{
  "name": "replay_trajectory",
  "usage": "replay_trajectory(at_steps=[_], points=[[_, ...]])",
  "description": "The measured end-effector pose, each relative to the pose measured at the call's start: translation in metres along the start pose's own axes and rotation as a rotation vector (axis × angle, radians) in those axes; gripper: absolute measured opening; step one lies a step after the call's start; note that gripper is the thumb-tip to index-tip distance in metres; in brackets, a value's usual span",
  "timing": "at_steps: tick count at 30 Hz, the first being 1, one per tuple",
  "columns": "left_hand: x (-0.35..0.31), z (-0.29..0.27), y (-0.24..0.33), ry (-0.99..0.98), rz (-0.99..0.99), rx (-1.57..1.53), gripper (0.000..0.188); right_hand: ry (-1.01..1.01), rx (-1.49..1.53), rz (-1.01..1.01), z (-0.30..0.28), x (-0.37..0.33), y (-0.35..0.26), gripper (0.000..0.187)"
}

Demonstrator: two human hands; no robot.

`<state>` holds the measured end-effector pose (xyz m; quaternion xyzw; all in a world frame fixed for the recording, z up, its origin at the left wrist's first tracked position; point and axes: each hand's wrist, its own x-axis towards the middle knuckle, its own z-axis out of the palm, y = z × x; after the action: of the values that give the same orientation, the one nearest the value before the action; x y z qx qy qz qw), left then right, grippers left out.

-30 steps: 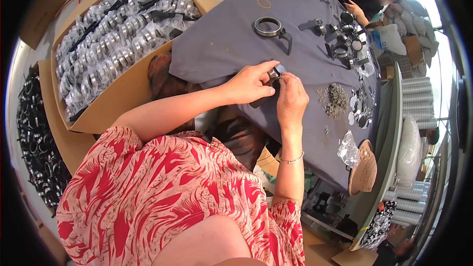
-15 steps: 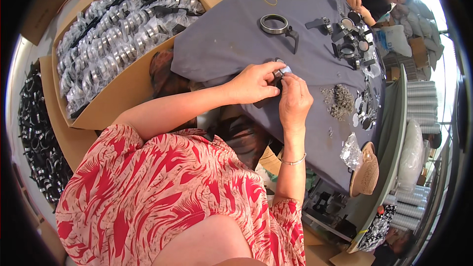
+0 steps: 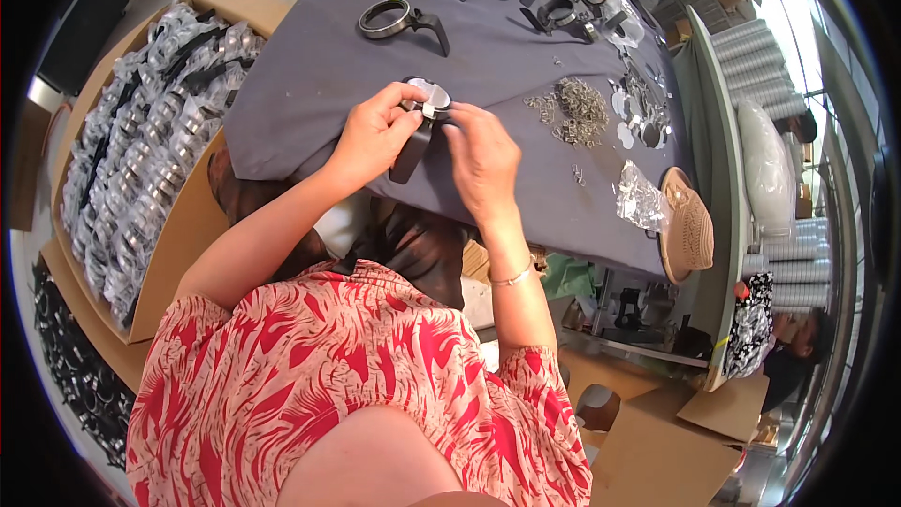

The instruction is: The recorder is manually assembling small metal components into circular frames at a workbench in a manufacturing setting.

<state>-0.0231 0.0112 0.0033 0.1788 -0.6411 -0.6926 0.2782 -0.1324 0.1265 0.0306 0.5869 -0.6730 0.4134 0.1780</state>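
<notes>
A person in a red-and-white patterned top works over a grey-covered desk point(image 3: 310, 84). The left hand point(image 3: 371, 136) is closed around a round, black-handled magnifier-like piece point(image 3: 419, 122), its long handle pointing down toward the body and its ring away. The right hand point(image 3: 483, 155) pinches at the ring's rim from the right, touching it. Farther right lies a heap of small metal rings point(image 3: 577, 108); beyond, a second ring-and-handle piece point(image 3: 399, 21). A cardboard box of bagged parts point(image 3: 141, 169) stands left.
</notes>
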Motion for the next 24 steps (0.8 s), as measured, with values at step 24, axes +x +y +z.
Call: replay_trajectory(at_steps=[24], points=[[-0.005,0.000,0.001,-0.032,-0.013,0.050,0.014,-0.239,-0.623,0.366,-0.073,-0.001,0.137,0.011]])
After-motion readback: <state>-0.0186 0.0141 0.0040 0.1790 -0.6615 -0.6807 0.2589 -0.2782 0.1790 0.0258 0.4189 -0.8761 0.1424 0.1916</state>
